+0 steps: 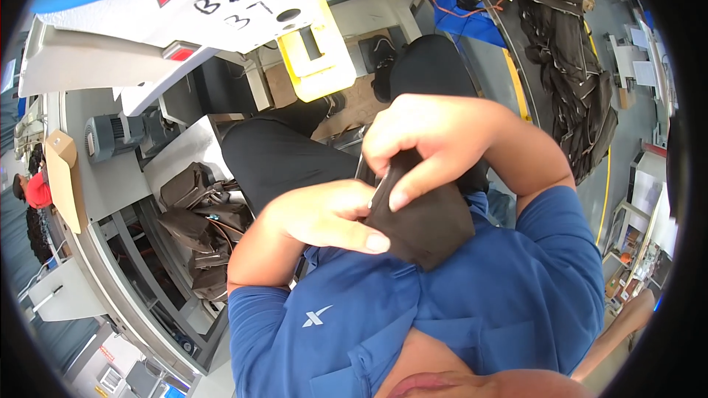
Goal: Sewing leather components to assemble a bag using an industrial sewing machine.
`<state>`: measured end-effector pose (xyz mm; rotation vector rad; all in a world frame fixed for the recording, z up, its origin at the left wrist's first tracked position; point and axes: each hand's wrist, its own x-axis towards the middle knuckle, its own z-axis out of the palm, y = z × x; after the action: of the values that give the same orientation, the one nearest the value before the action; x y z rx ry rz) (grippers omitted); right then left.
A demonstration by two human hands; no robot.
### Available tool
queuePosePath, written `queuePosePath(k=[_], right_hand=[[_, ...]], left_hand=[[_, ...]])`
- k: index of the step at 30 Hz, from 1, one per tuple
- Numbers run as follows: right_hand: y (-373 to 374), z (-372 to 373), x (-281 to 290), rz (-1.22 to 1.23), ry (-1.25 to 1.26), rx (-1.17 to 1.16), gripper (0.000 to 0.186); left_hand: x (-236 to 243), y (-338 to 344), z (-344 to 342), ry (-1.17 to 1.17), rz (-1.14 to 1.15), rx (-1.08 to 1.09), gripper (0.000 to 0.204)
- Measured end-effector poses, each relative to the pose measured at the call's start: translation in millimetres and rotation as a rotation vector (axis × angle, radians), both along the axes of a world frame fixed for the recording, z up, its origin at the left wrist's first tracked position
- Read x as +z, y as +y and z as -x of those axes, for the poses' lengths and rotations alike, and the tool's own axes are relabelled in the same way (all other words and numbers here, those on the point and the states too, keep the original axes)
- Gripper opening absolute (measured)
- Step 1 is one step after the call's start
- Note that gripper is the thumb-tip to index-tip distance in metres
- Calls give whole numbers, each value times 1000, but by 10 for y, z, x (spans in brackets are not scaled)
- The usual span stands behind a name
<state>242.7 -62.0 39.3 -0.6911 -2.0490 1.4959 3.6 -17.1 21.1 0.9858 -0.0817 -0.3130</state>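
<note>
A dark brown fabric piece, folded like a pouch (431, 225), is held up close against my blue shirt. My left hand (321, 217) grips its left edge, the thumb lying along the near face and the other fingers behind it. From above, my right hand (431, 144) pinches the top edge between thumb and bent fingers. A thin pale line shows along the edge between the two hands. What lies inside or behind the cloth is hidden.
Ahead is a white machine table (147, 37) with a yellow plate (317, 59). Dark brown sewn pieces are heaped at left (203, 225) and in a long pile at right (564, 66). A blue bin (472, 18) stands ahead right. A grey motor (110, 136) sits at left.
</note>
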Motion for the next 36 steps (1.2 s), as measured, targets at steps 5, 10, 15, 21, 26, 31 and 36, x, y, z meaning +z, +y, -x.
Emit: queuePosePath(k=[5,10,15,21,26,31,36], right_hand=[[28,-212,24,2,105,-325,29],[40,-124,-37,84,39,-217,30],[51,-87,-62,-87,157,-215,28],[13,-147,-30,117,-129,-194,23],[12,27,-118,93,47,-287,24],[120,-18,-143,48,-152,-501,29],[355,-67,-220,184,-143,-655,31]], left_hand=[[92,130,188,32,-572,728,23],[39,178,156,-20,-755,887,15],[173,208,161,66,-897,825,19],[166,230,153,144,-900,827,37],[113,249,120,70,-943,858,36],[75,328,126,288,-847,978,15],[-131,649,96,247,-696,1123,11]])
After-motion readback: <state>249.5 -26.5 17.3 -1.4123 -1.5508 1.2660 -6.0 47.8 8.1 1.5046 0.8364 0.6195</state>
